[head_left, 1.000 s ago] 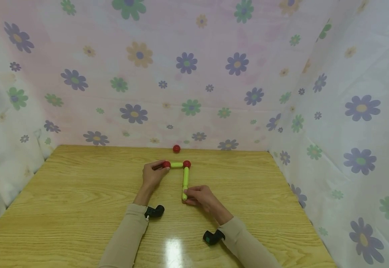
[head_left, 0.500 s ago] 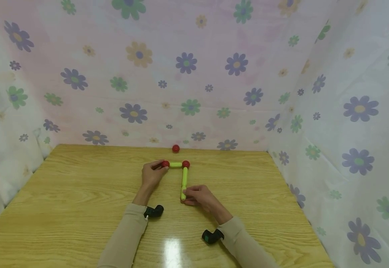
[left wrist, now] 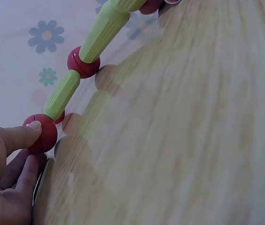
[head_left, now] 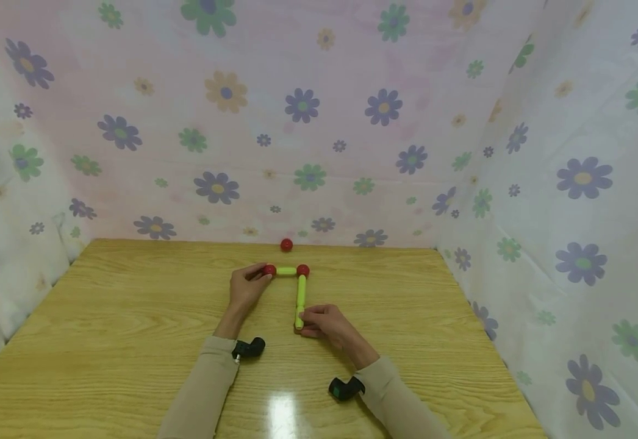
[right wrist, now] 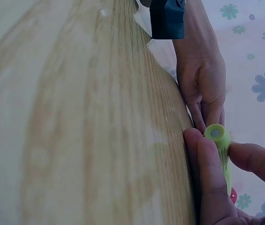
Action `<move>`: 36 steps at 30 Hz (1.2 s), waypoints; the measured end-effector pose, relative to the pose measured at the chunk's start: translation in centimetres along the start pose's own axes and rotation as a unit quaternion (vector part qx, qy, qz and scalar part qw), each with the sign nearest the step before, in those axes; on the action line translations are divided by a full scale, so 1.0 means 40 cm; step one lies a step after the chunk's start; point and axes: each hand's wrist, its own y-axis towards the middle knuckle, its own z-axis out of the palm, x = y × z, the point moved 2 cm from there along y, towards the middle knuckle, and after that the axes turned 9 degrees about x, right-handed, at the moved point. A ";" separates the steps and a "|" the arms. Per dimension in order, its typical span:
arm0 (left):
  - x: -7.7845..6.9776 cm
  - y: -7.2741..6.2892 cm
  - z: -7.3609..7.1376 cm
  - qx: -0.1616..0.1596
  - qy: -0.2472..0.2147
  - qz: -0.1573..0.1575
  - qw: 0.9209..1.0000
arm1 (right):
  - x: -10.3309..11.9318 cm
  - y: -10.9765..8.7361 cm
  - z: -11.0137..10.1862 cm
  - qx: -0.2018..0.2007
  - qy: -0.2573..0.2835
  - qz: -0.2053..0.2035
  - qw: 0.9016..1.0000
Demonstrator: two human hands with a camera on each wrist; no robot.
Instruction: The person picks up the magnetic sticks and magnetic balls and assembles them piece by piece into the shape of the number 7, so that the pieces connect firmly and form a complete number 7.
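Note:
My left hand (head_left: 246,288) pinches a red ball (left wrist: 42,134) between thumb and fingers. From that ball a short lime-green magnetic stick (head_left: 286,271) runs right to a second red ball (head_left: 303,270). A longer lime-green stick (head_left: 301,291), narrowed partway along, comes from the second ball toward me, making a corner. Its near end is pinched by my right hand (head_left: 327,322), thumb on one side and fingers on the other. The right wrist view shows a round grey metal disc (right wrist: 215,133) in that stick's free end.
A loose red ball (head_left: 286,245) lies at the far edge of the wood-grain table (head_left: 132,341). Flowered cloth (head_left: 264,201) hangs behind the table and along its sides. A black wrist camera (head_left: 250,348) sticks out from the left sleeve, another black camera (head_left: 346,388) from the right.

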 end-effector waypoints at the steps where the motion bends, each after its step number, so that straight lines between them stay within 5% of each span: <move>1: 0.001 0.000 -0.001 0.000 -0.002 -0.001 1.000 | 0.000 0.000 0.000 0.000 0.003 0.000 1.000; 11: -0.002 -0.005 -0.003 -0.002 -0.017 -0.015 1.000 | 0.001 -0.004 -0.001 0.002 0.029 0.000 1.000; 24: -0.005 0.001 0.005 0.005 -0.014 0.006 1.000 | 0.001 -0.015 -0.009 0.000 0.037 -0.002 0.999; 36: -0.019 0.035 -0.040 0.017 -0.053 -0.020 0.998 | 0.005 -0.044 -0.053 0.012 0.009 -0.024 1.000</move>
